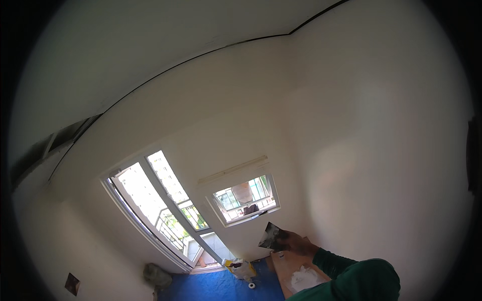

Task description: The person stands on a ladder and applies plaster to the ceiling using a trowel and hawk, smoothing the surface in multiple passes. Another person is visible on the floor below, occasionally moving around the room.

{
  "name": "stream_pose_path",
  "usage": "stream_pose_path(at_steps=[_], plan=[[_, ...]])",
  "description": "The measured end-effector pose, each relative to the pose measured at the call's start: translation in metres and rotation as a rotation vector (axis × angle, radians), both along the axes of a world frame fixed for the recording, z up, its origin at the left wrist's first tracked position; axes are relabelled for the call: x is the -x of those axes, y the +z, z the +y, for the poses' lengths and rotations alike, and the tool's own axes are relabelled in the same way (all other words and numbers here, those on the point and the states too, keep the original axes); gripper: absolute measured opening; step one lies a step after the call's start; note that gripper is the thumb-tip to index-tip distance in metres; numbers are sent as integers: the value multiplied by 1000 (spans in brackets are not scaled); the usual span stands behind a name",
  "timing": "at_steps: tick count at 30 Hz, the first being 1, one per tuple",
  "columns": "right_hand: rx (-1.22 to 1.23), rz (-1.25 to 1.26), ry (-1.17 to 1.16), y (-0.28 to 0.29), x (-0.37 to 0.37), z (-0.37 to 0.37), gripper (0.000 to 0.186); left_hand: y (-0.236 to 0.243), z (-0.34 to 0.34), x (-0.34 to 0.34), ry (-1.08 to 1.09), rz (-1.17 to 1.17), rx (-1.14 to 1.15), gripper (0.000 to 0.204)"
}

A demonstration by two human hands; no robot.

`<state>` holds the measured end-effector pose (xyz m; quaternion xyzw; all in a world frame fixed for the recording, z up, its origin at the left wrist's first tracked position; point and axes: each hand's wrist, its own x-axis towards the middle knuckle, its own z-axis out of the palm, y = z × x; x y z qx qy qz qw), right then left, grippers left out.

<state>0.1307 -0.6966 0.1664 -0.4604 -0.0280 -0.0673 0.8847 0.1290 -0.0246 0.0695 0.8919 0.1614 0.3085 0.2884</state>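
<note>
In the lower right, my right arm in a green sleeve bends at the elbow and reaches toward the corner of the room. My right hand [300, 244] is closed around the narrow end of a putty knife [271, 237]. Its wide, dark flat blade flares out to the left and has pale smears on it. The blade appears just below the small window [245, 199], apart from the wall as far as I can see. My left hand is out of the picture.
A blue sheet [216, 287] covers the floor, with a yellow-and-white bag [242, 270] and white roll [251, 285] on it. A brown board [286, 273] carries white material [305, 279]. A grey bundle [156, 275] lies by the glazed door [170, 205]. Pale walls [351, 150] meet behind my hand.
</note>
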Motion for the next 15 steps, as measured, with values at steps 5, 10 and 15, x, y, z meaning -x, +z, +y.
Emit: stream_pose_path(at_steps=[5,10,15], plan=[[94,35,253,-32,-17,76,47,-45,38,60,9,-64,115,24],[135,39,487,-28,-36,201,44,-70,40,96,112,22,-323,29],[84,-78,872,-18,-58,342,40,-67,26,86,83,-4,210,54]])
